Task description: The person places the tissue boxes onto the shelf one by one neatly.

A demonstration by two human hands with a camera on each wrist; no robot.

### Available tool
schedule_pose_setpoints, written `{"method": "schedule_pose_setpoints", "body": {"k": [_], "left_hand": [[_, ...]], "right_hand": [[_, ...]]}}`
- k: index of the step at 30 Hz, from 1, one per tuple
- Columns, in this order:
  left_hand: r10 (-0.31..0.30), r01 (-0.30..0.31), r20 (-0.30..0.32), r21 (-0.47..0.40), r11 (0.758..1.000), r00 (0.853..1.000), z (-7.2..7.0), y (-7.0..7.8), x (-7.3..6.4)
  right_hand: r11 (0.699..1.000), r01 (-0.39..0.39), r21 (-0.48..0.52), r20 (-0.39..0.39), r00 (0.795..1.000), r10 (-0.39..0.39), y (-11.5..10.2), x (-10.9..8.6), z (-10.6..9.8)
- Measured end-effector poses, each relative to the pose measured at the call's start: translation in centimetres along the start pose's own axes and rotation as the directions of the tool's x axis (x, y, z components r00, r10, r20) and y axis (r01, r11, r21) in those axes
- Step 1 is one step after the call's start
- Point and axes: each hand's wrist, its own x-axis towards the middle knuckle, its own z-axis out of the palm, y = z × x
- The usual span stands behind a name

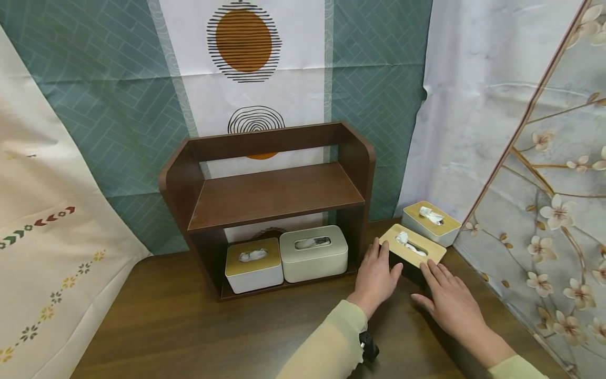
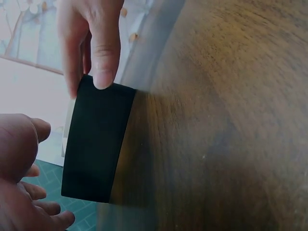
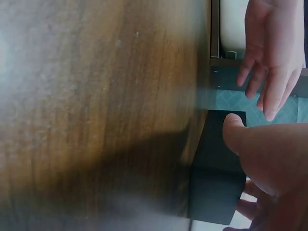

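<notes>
A black tissue box (image 1: 400, 250) with a pale wood-coloured lid and a white tissue in its slot stands on the table to the right of the shelf. My right hand (image 1: 450, 302) holds its right end. In the left wrist view, the thumb of that right hand (image 2: 98, 43) lies on the black front (image 2: 96, 144), and its other fingers go behind the end. Near the box's left end is my left hand (image 1: 376, 276), its fingers loosely extended. The right wrist view shows a gap between the left hand (image 3: 274, 62) and the box (image 3: 216, 178).
Behind the black box, a white tissue box (image 1: 437, 231) with a wood-coloured lid stands by the curtain (image 1: 535, 210). A brown two-tier shelf (image 1: 279, 195) holds a white wood-lidded tissue box (image 1: 255, 276) and a cream one (image 1: 312, 263) on its lower level.
</notes>
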Motion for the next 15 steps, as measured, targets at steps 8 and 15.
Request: {"method": "schedule_pose_setpoints", "body": {"k": [8, 15], "left_hand": [[-0.011, 0.011, 0.013, -0.019, 1.000, 1.000, 0.0, 0.2, 0.1], [-0.005, 0.006, 0.021, -0.021, 1.000, 1.000, 0.1, 0.3, 0.1]], "right_hand": [[0.999, 0.042, 0.012, -0.080, 0.996, -0.041, 0.0, -1.2, -0.2], [0.998, 0.049, 0.028, -0.104, 0.994, -0.046, 0.6, -2.0, -0.8]]}}
